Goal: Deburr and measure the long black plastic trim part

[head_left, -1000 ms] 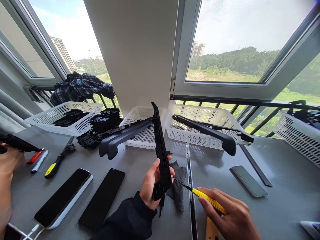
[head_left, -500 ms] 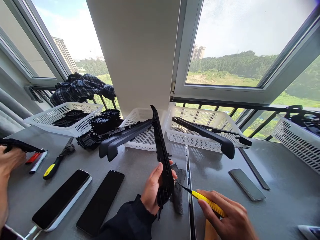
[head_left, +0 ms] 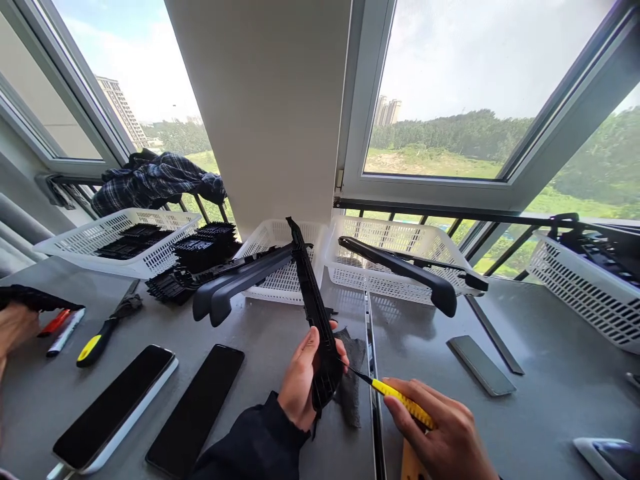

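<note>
Head cam: got black strip [head_left: 311, 293] gripped in left hand [head_left: 300, 377], yellow-handled tool [head_left: 401, 401] pinched in right hand [head_left: 440, 423], baskets [head_left: 350, 275] along tabletop [head_left: 267, 350]'s far edge.

Grey table [head_left: 420, 363] | black phone [head_left: 197, 407] | red marker [head_left: 54, 323] | grey cloth [head_left: 351, 400] | white baskets [head_left: 350, 277]

Toward six o'clock, the black bar [head_left: 311, 293] hides part of the left hand [head_left: 299, 387], and the yellow tool's [head_left: 403, 399] tip is too small to tell whether it touches. At five, the right hand [head_left: 440, 423] covers part of a wooden block [head_left: 412, 461]. The picture's edges cut off another person's blurred hand [head_left: 19, 328] near nine, a basket [head_left: 583, 293] at three and a cable [head_left: 61, 471] at eight.
</note>
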The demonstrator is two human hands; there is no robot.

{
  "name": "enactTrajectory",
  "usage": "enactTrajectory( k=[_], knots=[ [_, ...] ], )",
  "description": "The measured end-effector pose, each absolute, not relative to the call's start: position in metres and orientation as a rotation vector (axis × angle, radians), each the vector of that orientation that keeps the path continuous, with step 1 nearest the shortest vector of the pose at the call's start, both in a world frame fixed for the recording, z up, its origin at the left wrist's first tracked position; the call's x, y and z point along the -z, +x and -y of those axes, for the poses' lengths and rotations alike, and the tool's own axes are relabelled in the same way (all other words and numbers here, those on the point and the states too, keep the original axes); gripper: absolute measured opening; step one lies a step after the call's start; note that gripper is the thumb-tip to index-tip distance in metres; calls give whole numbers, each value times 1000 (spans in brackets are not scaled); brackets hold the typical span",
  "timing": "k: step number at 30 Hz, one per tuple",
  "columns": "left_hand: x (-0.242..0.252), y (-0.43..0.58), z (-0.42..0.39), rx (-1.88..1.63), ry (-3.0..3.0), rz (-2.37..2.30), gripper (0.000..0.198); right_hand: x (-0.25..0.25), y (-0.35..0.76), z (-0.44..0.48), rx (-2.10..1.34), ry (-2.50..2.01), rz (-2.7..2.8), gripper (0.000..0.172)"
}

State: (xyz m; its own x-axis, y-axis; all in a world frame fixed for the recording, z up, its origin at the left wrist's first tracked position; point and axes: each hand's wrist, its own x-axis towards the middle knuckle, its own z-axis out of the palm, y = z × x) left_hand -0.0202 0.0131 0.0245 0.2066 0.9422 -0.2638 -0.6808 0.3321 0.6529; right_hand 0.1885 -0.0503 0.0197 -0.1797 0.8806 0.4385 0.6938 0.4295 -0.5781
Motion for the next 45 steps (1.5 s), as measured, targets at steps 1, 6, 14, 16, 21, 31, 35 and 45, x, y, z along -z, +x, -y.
enactTrajectory(
  k=[1, 6, 14, 16, 21, 31, 35, 45],
  knots=[
    [-25, -20, -13, -1185, 442, -703, 55, -19, 188, 51, -329, -1343, 1940, 31],
    [-24, -18, -12, -1162, 444, -735, 59, -17, 184, 52, -379, -1351, 1940, 34],
    [-20, -20, -15, -1139, 465, -762, 60, -18, 188, 51, -349, -1385, 1908, 34],
    [-20, -20, -15, -1127, 469, -758, 60, -17, 188, 50, -337, -1389, 1908, 35],
    [-22, -17, -13, -1107, 487, -762, 63, -17, 183, 50, -331, -1391, 1869, 40],
    [-22, -16, -10, -1138, 459, -794, 65, -15, 177, 48, -260, -1374, 1864, 36],
    [-20, -15, -9, -1141, 455, -810, 69, -9, 176, 50, -254, -1397, 1863, 36],
    [-21, -8, -5, -1325, 414, -901, 68, -2, 170, 53, -349, -1396, 1883, 37]
  ],
)
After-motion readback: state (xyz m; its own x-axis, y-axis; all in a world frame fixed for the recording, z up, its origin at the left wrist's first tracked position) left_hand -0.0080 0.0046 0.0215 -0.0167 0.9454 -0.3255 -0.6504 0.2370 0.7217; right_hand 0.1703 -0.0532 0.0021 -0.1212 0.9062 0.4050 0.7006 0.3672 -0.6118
